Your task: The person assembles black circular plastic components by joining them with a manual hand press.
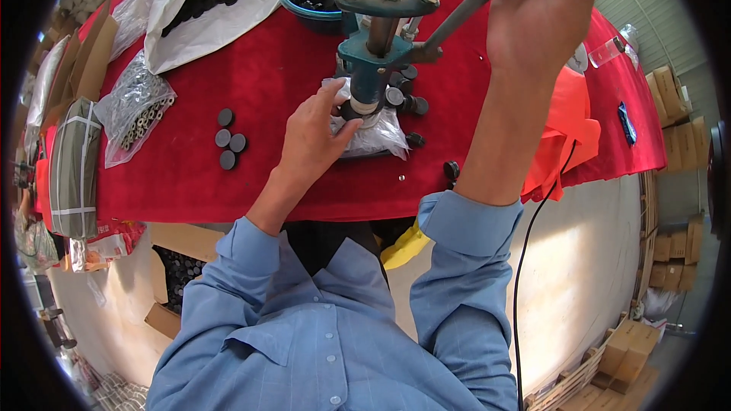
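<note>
A teal hand press (371,80) stands on the red-covered table, with a spring and metal rods at its top. My right hand (544,15) is raised at the upper right, its fingers wrapped round the end of the press's grey lever (461,21), where a bit of red shows. My left hand (312,129) is at the foot of the press, thumb and forefinger on either side of a small black cap (349,111) under the ram. Clear plastic film (384,137) lies around the press base. Several black caps (415,104) sit just right of it.
Several loose round caps (226,139) lie left of my hand. Beyond are a bag of metal parts (141,110), a white sack (164,49) of black pieces and a teal bowl (286,1). Orange cloth (567,133) and a black cable (525,259) are at the right.
</note>
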Available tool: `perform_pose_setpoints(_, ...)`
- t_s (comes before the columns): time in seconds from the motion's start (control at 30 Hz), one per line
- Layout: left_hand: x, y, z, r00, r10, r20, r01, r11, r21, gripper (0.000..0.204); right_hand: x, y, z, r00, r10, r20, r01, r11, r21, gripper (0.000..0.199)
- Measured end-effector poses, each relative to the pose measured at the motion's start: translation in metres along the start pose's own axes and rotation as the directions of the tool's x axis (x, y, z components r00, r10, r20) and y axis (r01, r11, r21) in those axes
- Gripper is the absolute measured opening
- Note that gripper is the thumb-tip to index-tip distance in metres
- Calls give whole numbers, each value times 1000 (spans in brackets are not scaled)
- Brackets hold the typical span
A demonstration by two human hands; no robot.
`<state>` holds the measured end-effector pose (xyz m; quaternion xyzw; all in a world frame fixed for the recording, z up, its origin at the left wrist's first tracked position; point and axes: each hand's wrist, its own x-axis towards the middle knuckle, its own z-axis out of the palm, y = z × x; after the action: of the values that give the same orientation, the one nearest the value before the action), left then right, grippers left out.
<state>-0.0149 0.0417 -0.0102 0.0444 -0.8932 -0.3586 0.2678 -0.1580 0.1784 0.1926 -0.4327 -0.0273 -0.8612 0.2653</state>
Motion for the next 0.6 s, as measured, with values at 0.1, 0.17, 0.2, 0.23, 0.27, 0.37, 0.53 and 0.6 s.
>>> perform_pose_setpoints(0.1,4,0,11,996,75,-56,-73,997,30,72,1,-4,1,992,35,-124,-40,999,-35,35)
perform_pose_setpoints(0.17,5,0,16,993,84,-87,-82,996,30,71,-4,-3,5,966,-248,-66,53,443,-895,35)
perform_pose_setpoints(0.2,4,1,17,993,84,-82,-82,996,26,71,-2,-4,5,966,-251,-69,51,440,-897,35)
perform_pose_setpoints(0.23,3,4,16,995,66,-76,-64,998,22,71,0,-5,5,978,-134,-159,16,812,-584,35)
perform_pose_setpoints(0.27,2,5,14,996,46,-70,-45,999,19,71,1,-4,4,983,11,-184,-36,991,-132,36)
perform_pose_setpoints(0.37,1,7,13,995,65,-81,-66,998,-11,71,-4,0,5,961,-269,-58,61,411,-909,38)
perform_pose_setpoints(0.53,2,5,18,994,51,-99,-53,998,-25,70,-4,-1,3,961,-276,-4,100,360,-928,39)
perform_pose_setpoints(0.6,2,5,18,993,49,-105,-53,998,-28,70,-3,-1,3,958,-287,-2,106,361,-927,39)
